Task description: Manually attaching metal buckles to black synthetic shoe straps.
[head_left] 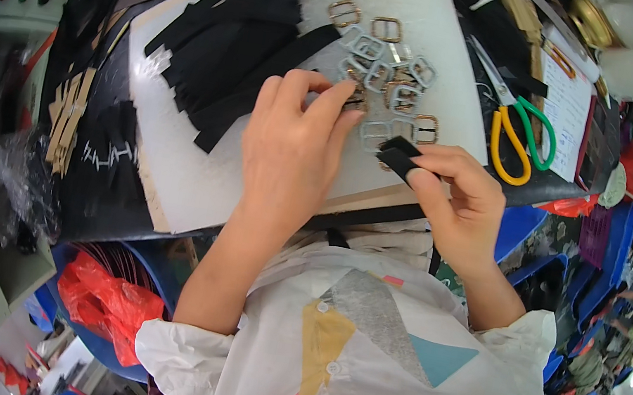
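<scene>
My left hand (293, 139) reaches over the white board (205, 187), its thumb and forefinger closed about a brass-coloured buckle (357, 102) at the pile's left edge. The fingers partly hide that buckle. Between the thumb and fingers of my right hand (462, 201), a short black strap (398, 159) is pinched, folded so that two ends stick out to the left. Several rectangular buckles with pale rims (368, 47) and brass-toned faces (386, 29) lie loosely beyond both hands. To their left, a fanned stack of black strips (234, 41) spreads across the board.
Right of the board lie scissors with yellow and green handles (513, 147) and a written sheet (561, 113). Tan strips (68, 118) rest at the table's left. Below the table's left edge is a red plastic bag (102, 300) in a blue bin (114, 356).
</scene>
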Motion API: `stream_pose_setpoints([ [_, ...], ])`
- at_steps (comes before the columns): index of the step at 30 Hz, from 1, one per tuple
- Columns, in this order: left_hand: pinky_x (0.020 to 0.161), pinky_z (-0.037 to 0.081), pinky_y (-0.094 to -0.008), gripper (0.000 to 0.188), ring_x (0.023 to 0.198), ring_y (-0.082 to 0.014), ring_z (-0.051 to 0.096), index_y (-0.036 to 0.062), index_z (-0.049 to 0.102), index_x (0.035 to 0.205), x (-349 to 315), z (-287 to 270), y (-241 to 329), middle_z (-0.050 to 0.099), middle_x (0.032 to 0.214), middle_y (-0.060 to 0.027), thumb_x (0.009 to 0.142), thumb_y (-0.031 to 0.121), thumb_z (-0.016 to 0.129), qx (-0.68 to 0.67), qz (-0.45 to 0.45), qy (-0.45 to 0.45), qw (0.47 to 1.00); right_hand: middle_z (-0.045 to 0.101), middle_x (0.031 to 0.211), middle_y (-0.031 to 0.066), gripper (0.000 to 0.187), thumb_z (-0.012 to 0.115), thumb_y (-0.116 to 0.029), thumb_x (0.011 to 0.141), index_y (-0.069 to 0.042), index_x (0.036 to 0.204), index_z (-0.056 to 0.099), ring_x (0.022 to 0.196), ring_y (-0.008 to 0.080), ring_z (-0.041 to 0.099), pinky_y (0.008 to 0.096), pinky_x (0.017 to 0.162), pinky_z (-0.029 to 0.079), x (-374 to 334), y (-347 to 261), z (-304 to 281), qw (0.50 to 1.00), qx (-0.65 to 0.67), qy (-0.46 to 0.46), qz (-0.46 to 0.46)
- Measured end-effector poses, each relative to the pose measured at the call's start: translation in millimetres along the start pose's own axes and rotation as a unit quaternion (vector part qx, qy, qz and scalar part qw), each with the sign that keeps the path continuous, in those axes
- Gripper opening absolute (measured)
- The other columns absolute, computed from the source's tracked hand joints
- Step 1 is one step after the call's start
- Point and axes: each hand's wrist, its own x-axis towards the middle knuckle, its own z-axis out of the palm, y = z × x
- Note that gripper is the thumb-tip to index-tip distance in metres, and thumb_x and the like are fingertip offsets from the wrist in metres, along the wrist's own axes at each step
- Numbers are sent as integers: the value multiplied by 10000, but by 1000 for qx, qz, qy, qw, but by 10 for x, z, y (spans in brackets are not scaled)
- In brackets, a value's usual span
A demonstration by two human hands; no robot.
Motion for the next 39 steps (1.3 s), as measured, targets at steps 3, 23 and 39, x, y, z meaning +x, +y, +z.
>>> stream_pose_setpoints([
  [3,736,474,-383,233,850,-285,585,55,657,914,93,111,51,613,903,-109,692,64,730,-24,15,-18,999,661,968,137,93,655,-47,812,-27,902,668,794,224,661,319,684,532,23,124,-48,989,-101,37,-104],
  [23,737,542,-272,220,823,-180,644,-75,635,1022,-240,-318,303,616,941,-135,803,-94,629,-481,-281,39,829,664,940,156,185,721,38,701,13,881,685,734,201,665,258,608,538,59,-311,67,971,-76,76,-214],
  [39,577,490,-198,325,614,-125,615,-28,685,973,-480,-238,368,629,769,-119,675,-156,712,-248,-104,169,948,665,889,155,204,732,43,647,26,832,648,643,239,642,283,531,516,-3,-336,220,948,-132,106,-269],
])
